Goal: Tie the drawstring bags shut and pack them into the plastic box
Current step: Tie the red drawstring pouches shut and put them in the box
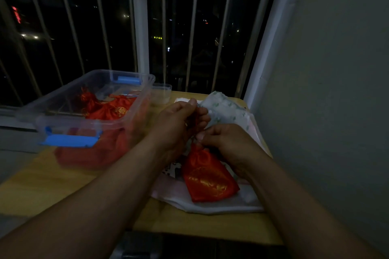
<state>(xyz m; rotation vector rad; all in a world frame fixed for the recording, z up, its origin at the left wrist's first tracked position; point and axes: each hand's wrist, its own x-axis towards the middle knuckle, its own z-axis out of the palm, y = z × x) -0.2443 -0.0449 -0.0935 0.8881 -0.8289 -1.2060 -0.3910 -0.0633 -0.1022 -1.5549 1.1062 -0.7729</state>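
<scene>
Left hand (179, 120), right hand (223, 139) pinch red bag's (208, 176) drawstring (194, 121) near table's (63, 185) right edge

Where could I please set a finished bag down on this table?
Bare tabletop lies near left, between the red pile and the front edge, and in front of the white cloth. The cloth itself is crowded.

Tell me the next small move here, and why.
Probably pull the drawstring tight: the left hand grips it above the red bag, the right hand pinches the bag's neck, and the bag lies outside the plastic box.
</scene>
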